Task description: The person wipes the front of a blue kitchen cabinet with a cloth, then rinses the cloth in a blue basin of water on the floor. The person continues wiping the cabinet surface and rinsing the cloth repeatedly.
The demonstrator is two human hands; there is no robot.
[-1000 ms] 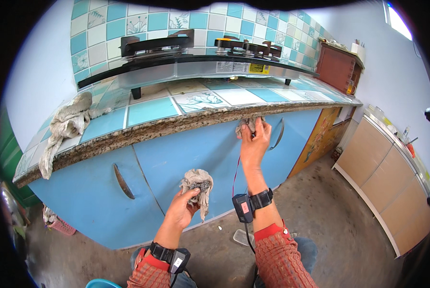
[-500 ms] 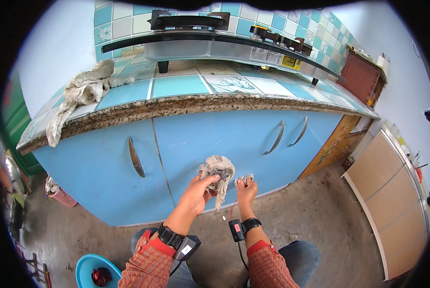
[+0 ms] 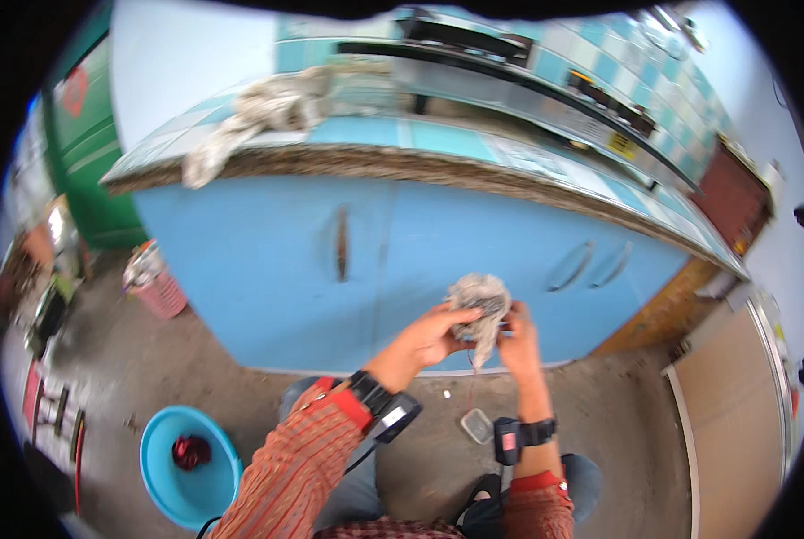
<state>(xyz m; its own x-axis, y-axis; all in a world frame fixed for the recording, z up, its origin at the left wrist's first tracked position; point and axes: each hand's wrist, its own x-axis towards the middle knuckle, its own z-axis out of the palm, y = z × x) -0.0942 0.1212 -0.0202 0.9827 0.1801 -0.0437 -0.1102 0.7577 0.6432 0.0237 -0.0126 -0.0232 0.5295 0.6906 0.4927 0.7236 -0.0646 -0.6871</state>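
Note:
In front of the blue cabinet doors (image 3: 276, 269), a crumpled grey-white cloth (image 3: 481, 292) with a dark patch is bunched up between my hands. My left hand (image 3: 433, 337) grips it from the left, the thumb pressed across its front. Close against the cloth's right side is my right hand (image 3: 517, 341), its bent fingers on the edge; blur hides the fingertips in part. One end of the cloth hangs down between the hands, and a thin reddish strand dangles below it.
At lower left stands a light-blue basin (image 3: 150, 467) with a dark red cloth (image 3: 191, 453) inside. A small clear container (image 3: 476, 427) lies on the floor. Another rag (image 3: 276, 103) drapes over the counter edge, left of the gas stove (image 3: 500, 76). A pink basket (image 3: 161, 295) sits left of the cabinet.
My view has swung left, so more of the basin and green door shows. My right hand, apart from the bundle before with a bit of cloth, now meets it beside my left hand.

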